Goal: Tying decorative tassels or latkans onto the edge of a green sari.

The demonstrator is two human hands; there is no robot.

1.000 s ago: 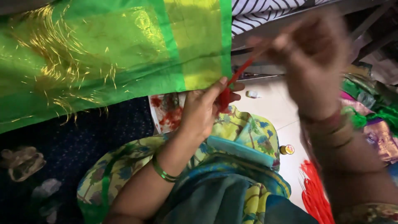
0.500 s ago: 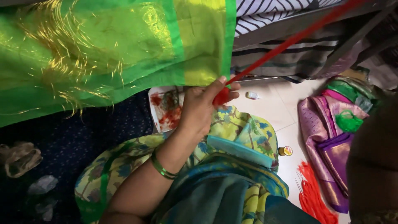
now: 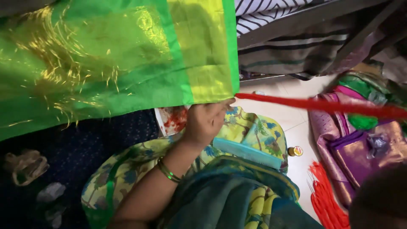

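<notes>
Fingers of the left hand (image 3: pixel 207 121) make a closed grip on the lower corner of the green and yellow cloth (image 3: pixel 127 59), right where the red thread (image 3: pixel 322 105) meets its edge. From that corner the thread runs taut to the right, out of view. The right hand cannot be made out, so its grip cannot be told. Below the wrist lies a light blue comb (image 3: pixel 248 153) on the patterned lap. Purple folded fabric (image 3: pixel 356 148) and loose red threads (image 3: pixel 326 199) lie on the floor nearby.
</notes>
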